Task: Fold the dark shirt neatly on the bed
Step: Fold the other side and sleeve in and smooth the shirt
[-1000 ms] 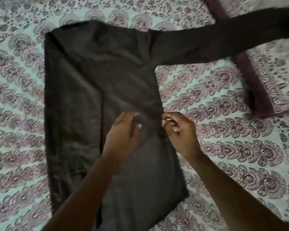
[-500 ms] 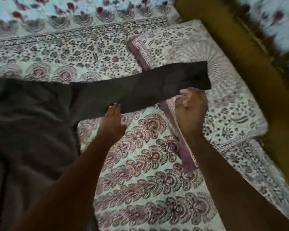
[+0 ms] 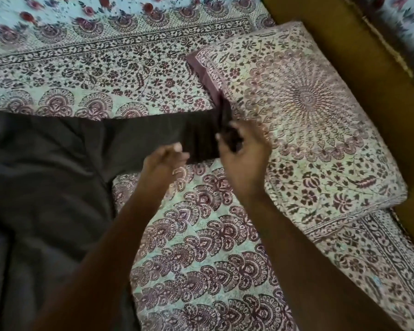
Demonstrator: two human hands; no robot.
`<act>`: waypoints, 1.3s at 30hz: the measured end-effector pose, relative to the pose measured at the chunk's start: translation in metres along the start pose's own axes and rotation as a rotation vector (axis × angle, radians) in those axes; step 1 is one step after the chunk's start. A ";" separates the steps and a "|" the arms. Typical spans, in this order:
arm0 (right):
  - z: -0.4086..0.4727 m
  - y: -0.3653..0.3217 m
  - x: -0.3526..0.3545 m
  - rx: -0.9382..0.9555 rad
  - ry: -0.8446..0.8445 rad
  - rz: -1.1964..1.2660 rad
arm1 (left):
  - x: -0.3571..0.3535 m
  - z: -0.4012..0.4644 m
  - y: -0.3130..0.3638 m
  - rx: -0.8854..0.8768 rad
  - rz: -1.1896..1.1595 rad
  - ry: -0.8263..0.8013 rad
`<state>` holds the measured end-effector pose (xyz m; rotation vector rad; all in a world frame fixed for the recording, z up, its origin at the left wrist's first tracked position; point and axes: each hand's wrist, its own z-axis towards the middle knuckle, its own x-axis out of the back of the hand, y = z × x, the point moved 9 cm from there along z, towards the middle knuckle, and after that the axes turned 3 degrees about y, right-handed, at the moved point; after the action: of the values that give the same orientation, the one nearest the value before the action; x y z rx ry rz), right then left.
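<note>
Now | right hand point(image 3: 245, 151) grips dark shirt point(image 3: 46, 163) sleeve end | left hand point(image 3: 164, 161) fingers straight on sleeve

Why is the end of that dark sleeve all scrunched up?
The sleeve end is bunched because the right hand grips it, lifting it off the pillow to fold it in. The left hand touches the sleeve's lower edge. Otherwise the dark shirt lies flat, with nothing torn or spilled.

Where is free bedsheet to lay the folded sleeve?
Bare bedsheet lies between the dark shirt and the pillow, below the sleeve. More lies above the sleeve. It is crowded where the right hand grips the cuff beside the left hand.
</note>
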<state>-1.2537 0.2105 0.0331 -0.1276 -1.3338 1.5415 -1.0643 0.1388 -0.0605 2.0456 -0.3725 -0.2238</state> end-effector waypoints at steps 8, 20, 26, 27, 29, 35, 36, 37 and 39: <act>-0.120 -0.088 -0.083 0.300 -0.246 -0.166 | 0.111 -0.044 0.002 0.145 -0.440 0.181; -0.124 -0.112 -0.225 -0.149 -0.500 -0.726 | 0.452 -0.100 -0.014 0.217 -0.294 0.246; -0.147 -0.177 -0.269 -0.213 -0.388 -0.652 | 0.598 -0.093 -0.007 0.106 0.064 0.425; -0.152 -0.187 -0.276 -0.194 -0.381 -0.643 | 0.617 -0.092 -0.003 0.082 0.195 0.508; -0.161 -0.206 -0.293 -0.163 -0.386 -0.583 | 0.652 -0.092 0.004 0.062 0.441 0.673; -0.188 -0.235 -0.343 -0.046 -0.431 -0.478 | 0.725 -0.074 -0.016 0.076 0.654 0.848; -0.193 -0.238 -0.352 -0.030 -0.447 -0.487 | 0.733 -0.071 -0.022 0.085 0.664 0.849; -0.198 -0.239 -0.360 -0.019 -0.465 -0.489 | 0.739 -0.068 -0.026 0.086 0.684 0.844; -0.209 -0.240 -0.372 -0.008 -0.498 -0.488 | 0.748 -0.064 -0.033 0.095 0.712 0.851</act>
<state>-0.8040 0.0367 -0.0501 0.5730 -1.6050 1.1827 -0.3392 -0.0578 -0.0606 1.7718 -0.5329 1.0713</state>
